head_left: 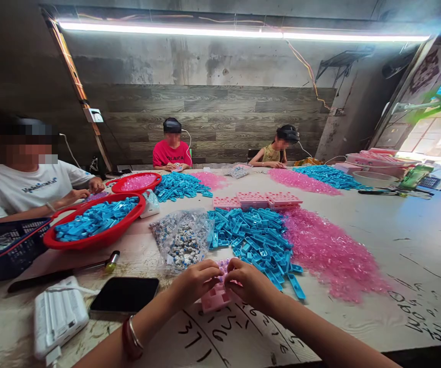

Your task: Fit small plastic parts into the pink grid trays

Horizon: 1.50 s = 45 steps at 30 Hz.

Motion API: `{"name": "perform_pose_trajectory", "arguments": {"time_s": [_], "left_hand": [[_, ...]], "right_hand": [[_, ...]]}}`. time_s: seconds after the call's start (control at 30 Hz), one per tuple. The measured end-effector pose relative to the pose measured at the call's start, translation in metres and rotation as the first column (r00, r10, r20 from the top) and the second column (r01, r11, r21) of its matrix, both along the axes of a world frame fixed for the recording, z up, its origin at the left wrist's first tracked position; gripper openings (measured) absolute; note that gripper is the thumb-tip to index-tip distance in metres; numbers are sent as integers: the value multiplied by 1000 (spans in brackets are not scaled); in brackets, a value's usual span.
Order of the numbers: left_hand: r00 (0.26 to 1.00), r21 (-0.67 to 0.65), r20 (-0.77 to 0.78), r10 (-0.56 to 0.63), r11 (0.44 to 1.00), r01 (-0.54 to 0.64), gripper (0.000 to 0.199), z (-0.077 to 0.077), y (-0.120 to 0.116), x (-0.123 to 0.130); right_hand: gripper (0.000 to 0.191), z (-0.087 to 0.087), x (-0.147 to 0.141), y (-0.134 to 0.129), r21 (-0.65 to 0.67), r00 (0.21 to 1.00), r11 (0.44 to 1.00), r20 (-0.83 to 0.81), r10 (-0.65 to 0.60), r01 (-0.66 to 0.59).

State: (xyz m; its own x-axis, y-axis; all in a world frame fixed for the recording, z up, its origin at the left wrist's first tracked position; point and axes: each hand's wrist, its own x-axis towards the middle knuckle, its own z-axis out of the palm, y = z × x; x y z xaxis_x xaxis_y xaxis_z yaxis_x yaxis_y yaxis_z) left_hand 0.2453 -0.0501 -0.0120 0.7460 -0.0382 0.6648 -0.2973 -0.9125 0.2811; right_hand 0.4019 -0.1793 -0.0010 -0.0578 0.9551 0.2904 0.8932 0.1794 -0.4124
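Observation:
A pink slotted tray (215, 300) lies on the table in front of me, its far part between my two hands. My left hand (197, 280) is at the tray's left side, fingers bent together over it; what they pinch is too small to name. From the right, my right hand (251, 281) reaches over the same tray with its fingertips closed, and any piece in them is hidden. Just beyond lie a clear bag of small white and blue parts (184, 243), a pile of blue plastic pieces (259, 237) and a heap of pink clear pieces (328, 250).
Stacked pink trays (259, 200) stand behind the blue pile. At left are a red basket (136, 220), a dark basket (32, 250), a hammer (111, 261), a phone (125, 295) and a white power bank (61, 317). Three people sit around the table (404, 225).

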Motion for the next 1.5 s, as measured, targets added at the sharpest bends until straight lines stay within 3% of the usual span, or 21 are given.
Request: {"name": "perform_pose_trajectory", "arguments": {"time_s": [0.2, 0.4, 0.6, 0.77, 0.97, 1.07, 1.33, 1.5], "left_hand": [[1000, -55, -17, -14, 998, 13, 15, -3, 2, 0], [999, -136, -42, -2, 991, -3, 29, 4, -8, -2], [998, -256, -51, -23, 967, 9, 44, 5, -16, -2], [1000, -236, -13, -24, 972, 20, 52, 3, -18, -1], [996, -193, 90, -6, 981, 23, 45, 3, -17, 2], [995, -176, 104, -10, 984, 28, 43, 1, -17, 3], [1000, -209, -2, -15, 978, 14, 51, 4, -20, -1], [992, -83, -58, 111, 990, -115, 36, 5, -20, -1]], "right_hand": [[19, 4, -1, -2, 13, 999, 1000, -38, 0, 0], [15, 15, -3, -5, 219, 971, 976, -236, 41, 12], [15, 15, -16, -6, 234, 991, 972, -126, 48, -17], [14, 18, -23, -4, 230, 995, 972, -79, 58, -39], [8, 11, -15, 0, 243, 939, 970, -331, 93, -10], [7, 9, -14, 1, 253, 921, 967, -373, 110, -13], [17, 20, 0, -2, 262, 964, 964, -247, 98, -31], [17, 26, 18, -9, 124, 998, 990, 7, 62, -62]]}}
